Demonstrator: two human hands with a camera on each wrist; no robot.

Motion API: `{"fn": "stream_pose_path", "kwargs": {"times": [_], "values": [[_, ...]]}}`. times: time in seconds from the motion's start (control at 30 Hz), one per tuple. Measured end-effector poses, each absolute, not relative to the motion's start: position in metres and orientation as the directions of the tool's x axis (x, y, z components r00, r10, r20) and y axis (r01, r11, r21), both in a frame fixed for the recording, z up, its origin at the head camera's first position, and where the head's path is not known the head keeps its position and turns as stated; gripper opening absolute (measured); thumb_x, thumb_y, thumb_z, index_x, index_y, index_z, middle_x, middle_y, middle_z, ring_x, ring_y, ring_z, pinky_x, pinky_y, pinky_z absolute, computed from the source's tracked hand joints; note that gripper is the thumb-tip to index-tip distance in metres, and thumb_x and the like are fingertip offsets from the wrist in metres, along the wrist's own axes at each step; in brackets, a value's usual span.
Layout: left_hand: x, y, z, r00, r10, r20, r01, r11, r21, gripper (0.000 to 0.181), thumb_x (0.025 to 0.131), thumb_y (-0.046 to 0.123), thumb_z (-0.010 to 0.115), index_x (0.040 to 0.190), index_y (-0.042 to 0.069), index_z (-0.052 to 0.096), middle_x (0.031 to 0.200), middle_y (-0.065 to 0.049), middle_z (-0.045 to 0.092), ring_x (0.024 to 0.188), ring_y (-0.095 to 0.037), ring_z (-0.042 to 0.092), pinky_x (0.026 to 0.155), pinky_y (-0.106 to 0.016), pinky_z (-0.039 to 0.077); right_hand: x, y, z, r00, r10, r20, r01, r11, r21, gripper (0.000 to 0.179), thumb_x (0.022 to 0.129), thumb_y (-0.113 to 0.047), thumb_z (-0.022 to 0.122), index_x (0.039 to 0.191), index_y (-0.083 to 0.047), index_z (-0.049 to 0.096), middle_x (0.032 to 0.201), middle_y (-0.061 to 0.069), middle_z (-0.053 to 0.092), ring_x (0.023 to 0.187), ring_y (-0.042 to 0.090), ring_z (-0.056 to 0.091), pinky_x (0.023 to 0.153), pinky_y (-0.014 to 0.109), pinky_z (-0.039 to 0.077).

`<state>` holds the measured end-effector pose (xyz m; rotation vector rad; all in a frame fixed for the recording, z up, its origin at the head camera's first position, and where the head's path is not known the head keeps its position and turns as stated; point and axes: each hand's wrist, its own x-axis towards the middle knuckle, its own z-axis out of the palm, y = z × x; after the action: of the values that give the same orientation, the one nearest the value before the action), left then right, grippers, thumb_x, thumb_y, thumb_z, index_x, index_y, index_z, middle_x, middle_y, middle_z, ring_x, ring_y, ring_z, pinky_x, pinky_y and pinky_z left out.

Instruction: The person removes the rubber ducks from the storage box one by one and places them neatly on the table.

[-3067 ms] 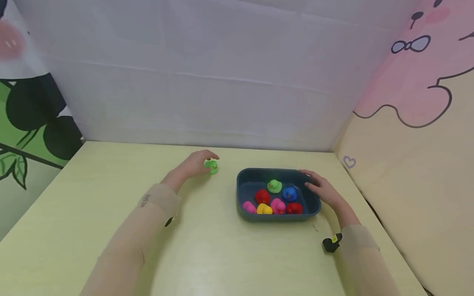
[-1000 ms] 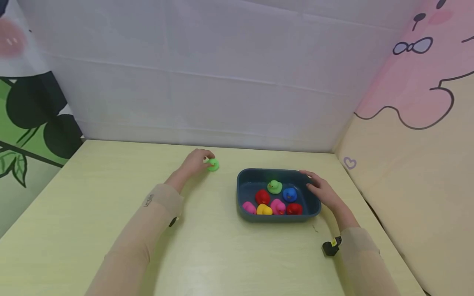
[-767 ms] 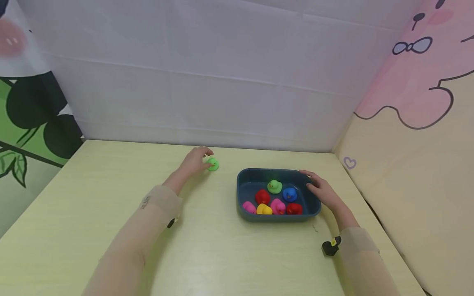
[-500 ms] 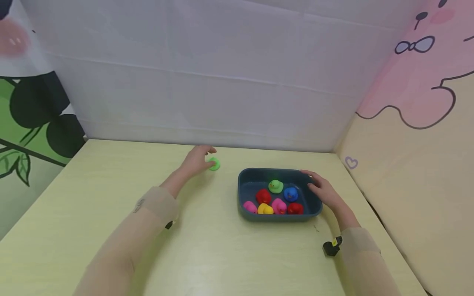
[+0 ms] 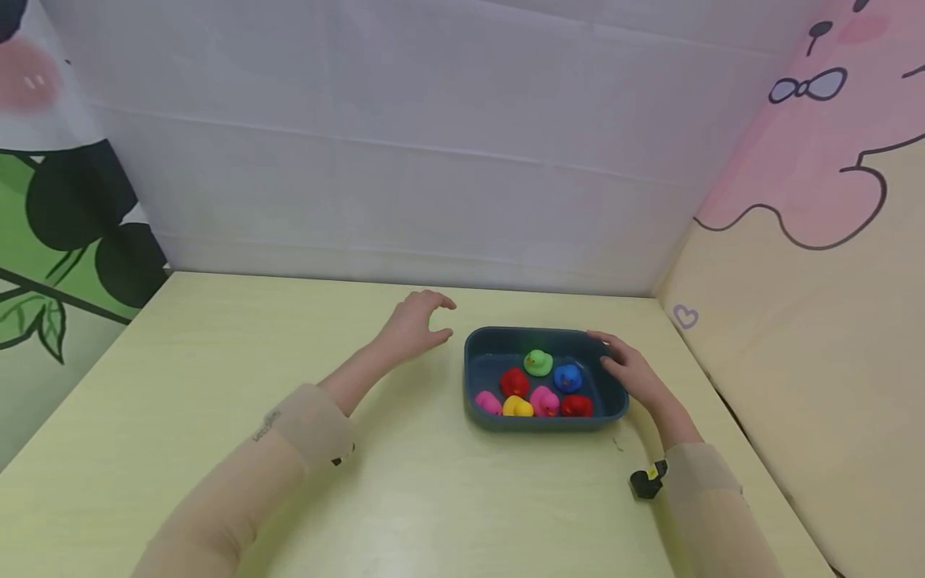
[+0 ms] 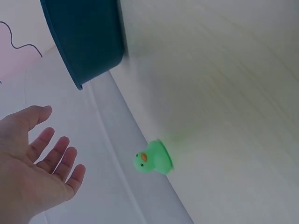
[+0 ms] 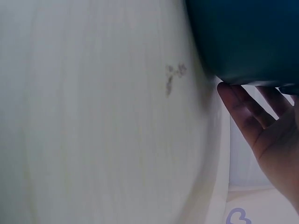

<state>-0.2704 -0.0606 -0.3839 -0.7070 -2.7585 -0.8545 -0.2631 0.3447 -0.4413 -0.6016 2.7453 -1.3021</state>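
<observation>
My left hand (image 5: 413, 327) hovers left of the dark blue-green plastic bin (image 5: 545, 424), fingers and thumb spread apart and holding nothing. A green rubber duck (image 6: 156, 157) stands on the table in the left wrist view; the left hand hides it from the head camera. At the bin's right end, my right hand (image 5: 633, 371) grips the wall, thumb over the rim and fingers along the outside. Inside the bin sit a green duck (image 5: 538, 363), a blue duck (image 5: 568, 378), two red ducks (image 5: 514, 382), two pink ducks (image 5: 544, 401) and a yellow duck (image 5: 518, 407).
The pale wooden table (image 5: 433, 498) meets a white cloth backdrop (image 5: 405, 160) at its far edge. A printed side wall (image 5: 817, 337) bounds the right. Small black cameras (image 5: 646, 483) are strapped at the wrists.
My left hand, earlier at the green duck on the table, has let go and moved right toward the bin. Before that, the duck turned a little. The right hand and bin stay put.
</observation>
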Motion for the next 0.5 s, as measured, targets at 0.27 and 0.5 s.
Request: {"fn": "stream_pose_path", "kwargs": {"times": [0.27, 0.5], "values": [[-0.252, -0.041, -0.379, -0.843, 0.435, 0.316, 0.538, 0.661, 0.523, 0.041, 0.083, 0.021, 0.071, 0.121, 0.009, 0.059, 0.124, -0.008, 0.059, 0.117, -0.029, 0.048, 0.098, -0.043, 0.041, -0.262, 0.343, -0.439, -0.923, -0.367, 0.118, -0.326, 0.580, -0.747, 0.046, 0.098, -0.004, 0.043, 0.143, -0.010, 0.037, 0.148, 0.021, 0.032, 0.135, 0.048, 0.027, 0.105, 0.062, 0.025], [-0.247, -0.026, -0.385, -0.813, 0.481, 0.328, 0.578, 0.603, 0.550, 0.043, 0.084, 0.024, 0.070, 0.124, 0.010, 0.058, 0.125, -0.005, 0.059, 0.118, -0.025, 0.049, 0.100, -0.041, 0.040, -0.244, 0.327, -0.412, -0.930, -0.359, 0.079, -0.287, 0.575, -0.766, 0.046, 0.097, 0.000, 0.042, 0.142, -0.001, 0.035, 0.147, 0.027, 0.030, 0.133, 0.052, 0.026, 0.104, 0.064, 0.025]]}}
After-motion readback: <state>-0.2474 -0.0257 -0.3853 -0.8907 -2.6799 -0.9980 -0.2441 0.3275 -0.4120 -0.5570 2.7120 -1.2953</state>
